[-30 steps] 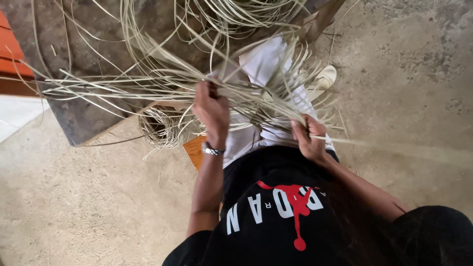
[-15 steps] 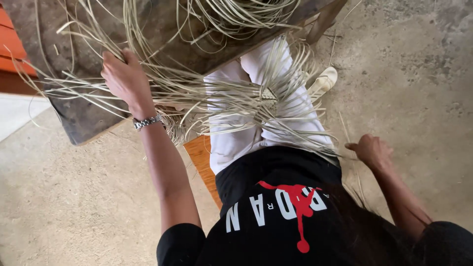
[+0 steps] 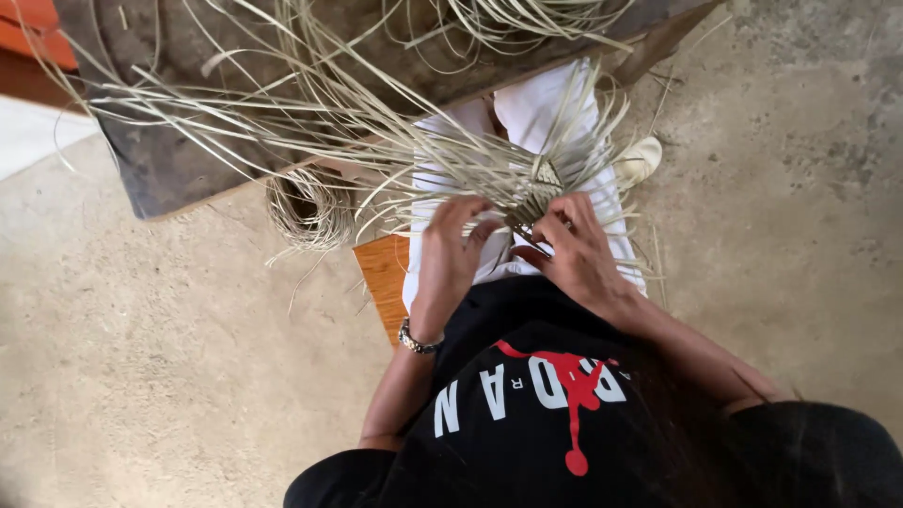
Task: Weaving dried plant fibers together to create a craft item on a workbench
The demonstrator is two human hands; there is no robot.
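Note:
A small woven straw piece (image 3: 538, 185) rests on my lap over white trousers (image 3: 546, 103), with many long pale strips (image 3: 310, 127) fanning out from it to the left and up. My right hand (image 3: 576, 249) pinches the near edge of the woven piece. Just left of it, my left hand (image 3: 450, 256), with a metal watch on the wrist, has its fingers curled on strips. The two hands almost touch.
A dark worn board (image 3: 169, 174) strewn with loose strips lies ahead. Below its edge sits a coil of strips (image 3: 306, 209). An orange wooden seat (image 3: 384, 275) shows under my leg. A pale shoe (image 3: 641, 158) rests on the concrete floor (image 3: 169, 376).
My left hand has come back from the strips on the board to my lap. My right hand has swung in from the far right onto the woven piece.

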